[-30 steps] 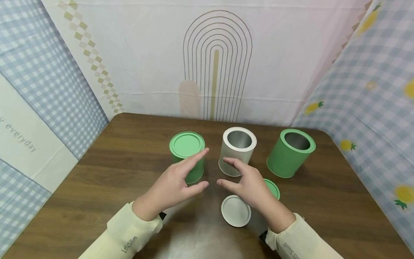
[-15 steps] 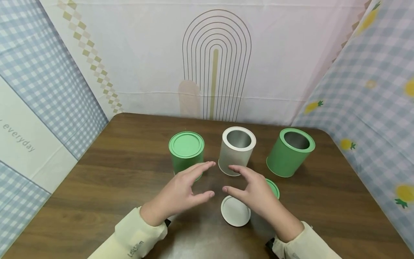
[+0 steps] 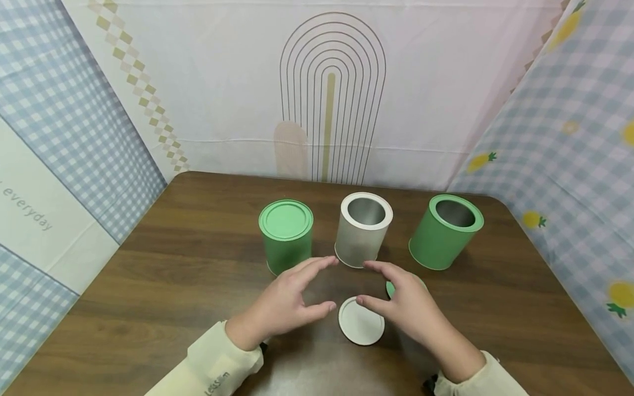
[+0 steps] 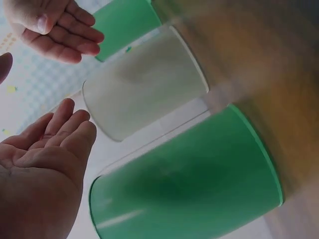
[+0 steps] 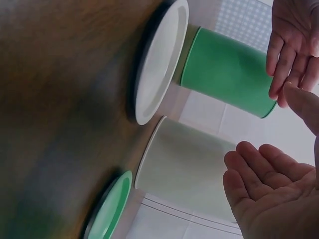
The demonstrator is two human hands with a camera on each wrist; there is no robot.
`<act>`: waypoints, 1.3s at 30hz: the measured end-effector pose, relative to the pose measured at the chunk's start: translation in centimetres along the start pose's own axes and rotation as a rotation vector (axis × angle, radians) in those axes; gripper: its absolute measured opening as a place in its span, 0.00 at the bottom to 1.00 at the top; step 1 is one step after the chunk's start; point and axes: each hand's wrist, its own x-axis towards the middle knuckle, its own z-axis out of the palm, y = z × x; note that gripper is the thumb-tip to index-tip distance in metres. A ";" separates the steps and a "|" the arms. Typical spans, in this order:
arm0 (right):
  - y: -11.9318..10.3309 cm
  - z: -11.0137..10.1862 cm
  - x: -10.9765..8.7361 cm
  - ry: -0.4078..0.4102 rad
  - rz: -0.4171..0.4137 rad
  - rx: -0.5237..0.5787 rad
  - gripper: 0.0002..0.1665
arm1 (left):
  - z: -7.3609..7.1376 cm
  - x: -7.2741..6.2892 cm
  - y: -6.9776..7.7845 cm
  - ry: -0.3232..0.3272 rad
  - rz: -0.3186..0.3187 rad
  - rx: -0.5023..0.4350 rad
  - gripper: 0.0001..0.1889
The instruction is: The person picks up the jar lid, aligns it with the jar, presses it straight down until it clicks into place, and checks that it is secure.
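My left hand [image 3: 292, 300] hovers over the table in front of a green can [image 3: 286, 247] topped by a green lid [image 3: 286, 220]. Its fingers are relaxed and nothing is in them. Facing it, my right hand [image 3: 408, 302] hangs over the loose lids, fingers loosely bent and holding nothing. A white lid [image 3: 360, 324] lies flat on the table between and below the hands. Partly hidden behind the right hand is a green lid [image 5: 112, 206]. Beyond the hands stands a white can [image 3: 361, 242] with an open top.
Another green can [image 3: 442, 239], its top open, stands at the right rear of the brown wooden table [image 3: 173, 286]. A white printed cloth [image 3: 223, 82] hangs behind the table, with checked cloths on both sides.
Both hands have drawn back toward the person and shifted slightly right, uncovering more of the lidded green can. The cans and lids have stayed in place.
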 end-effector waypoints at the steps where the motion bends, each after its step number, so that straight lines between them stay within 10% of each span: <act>1: 0.1 0.0 -0.1 0.000 -0.002 -0.001 0.34 | 0.2 0.0 -0.1 -0.006 -0.001 0.000 0.36; 39: 2.0 -0.1 -2.8 -0.177 0.112 -0.034 0.40 | 2.4 -0.5 0.2 -0.197 -0.146 0.091 0.34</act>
